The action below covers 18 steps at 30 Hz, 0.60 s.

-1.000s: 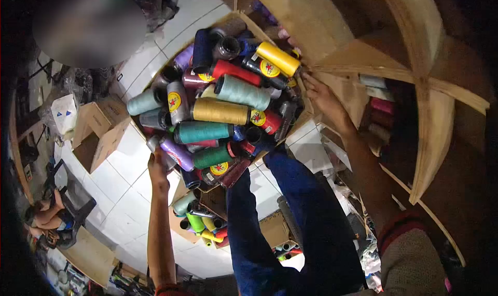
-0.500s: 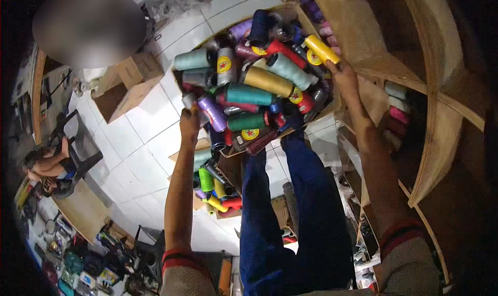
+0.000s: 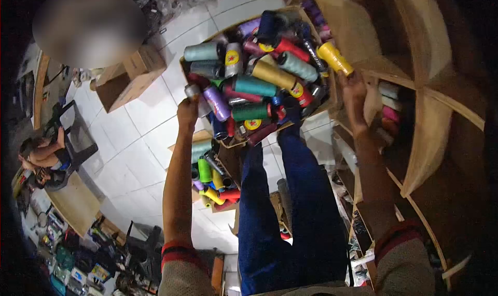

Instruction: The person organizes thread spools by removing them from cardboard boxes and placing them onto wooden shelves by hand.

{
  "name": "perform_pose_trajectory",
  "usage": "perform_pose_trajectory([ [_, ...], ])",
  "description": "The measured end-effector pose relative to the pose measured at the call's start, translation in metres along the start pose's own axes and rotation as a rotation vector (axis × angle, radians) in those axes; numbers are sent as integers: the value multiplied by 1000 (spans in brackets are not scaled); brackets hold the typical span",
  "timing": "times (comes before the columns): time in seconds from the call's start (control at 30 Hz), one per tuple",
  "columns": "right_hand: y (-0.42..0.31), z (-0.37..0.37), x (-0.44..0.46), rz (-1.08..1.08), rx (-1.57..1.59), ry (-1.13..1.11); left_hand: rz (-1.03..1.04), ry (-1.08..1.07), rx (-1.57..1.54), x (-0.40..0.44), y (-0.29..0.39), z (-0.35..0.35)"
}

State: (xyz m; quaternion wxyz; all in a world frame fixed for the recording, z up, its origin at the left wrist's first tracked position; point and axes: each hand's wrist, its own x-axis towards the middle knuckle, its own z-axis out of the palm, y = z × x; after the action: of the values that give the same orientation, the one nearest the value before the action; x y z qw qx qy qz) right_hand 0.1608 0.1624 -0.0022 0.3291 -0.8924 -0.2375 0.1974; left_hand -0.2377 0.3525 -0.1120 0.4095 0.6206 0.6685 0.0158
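A large cardboard box (image 3: 332, 102) stands in front of me, heaped with thread spools: a teal spool (image 3: 255, 86), a gold spool (image 3: 274, 74), a purple spool (image 3: 217, 103), a dark green spool (image 3: 251, 112) and several others. My right hand (image 3: 354, 88) is closed round the lower end of a yellow thread spool (image 3: 334, 57), held at the box's right side. At the left edge of the box, my left hand (image 3: 188, 113) grips a small grey thread spool (image 3: 192, 92). Most of that spool's far end faces the heap.
Wooden shelving (image 3: 415, 83) with spools inside rises on the right. A smaller box below holds more spools, among them a lime green spool (image 3: 204, 170). An open carton (image 3: 116, 86) sits on the tiled floor (image 3: 150, 109). A seated person (image 3: 44, 153) is at far left.
My right hand and the yellow spool have moved right and slightly down, towards the shelving. My left hand has shifted a little, with the grey spool showing more clearly. The view has shifted slightly.
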Motion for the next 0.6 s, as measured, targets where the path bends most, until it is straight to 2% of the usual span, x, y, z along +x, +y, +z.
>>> perform_pose_trajectory([
  [0.03,4,-3,-1,-23,9,12,-43,6,92,-3,4,-4],
  [0.07,9,-7,-2,-46,17,25,10,23,-43,3,-17,0],
  [0.1,20,-5,-1,-94,117,36,20,4,-40,-5,-9,-6],
  [0.13,26,-8,1,-55,-81,-32,31,-14,-37,-14,0,-13],
  [0.17,22,-6,-3,-70,142,-6,18,-29,-83,-18,12,-16],
  [0.23,57,17,3,2,373,6,94,-36,-113,-11,-6,-7],
  [0.33,46,17,3,44,320,-42,188,-23,-133,-9,0,-9],
  [0.4,39,13,-2,24,435,-15,132,33,-103,-19,16,-18],
  [0.47,8,-11,-12,22,540,-18,83,110,-183,-39,57,-34],
  [0.5,-38,-40,-23,106,578,-27,91,89,-391,-58,86,-43],
  [0.57,-77,-78,-29,-6,652,-88,51,-9,-482,-81,121,-62],
  [0.6,-98,-97,-33,-45,685,-107,98,-33,-554,-94,138,-68],
])
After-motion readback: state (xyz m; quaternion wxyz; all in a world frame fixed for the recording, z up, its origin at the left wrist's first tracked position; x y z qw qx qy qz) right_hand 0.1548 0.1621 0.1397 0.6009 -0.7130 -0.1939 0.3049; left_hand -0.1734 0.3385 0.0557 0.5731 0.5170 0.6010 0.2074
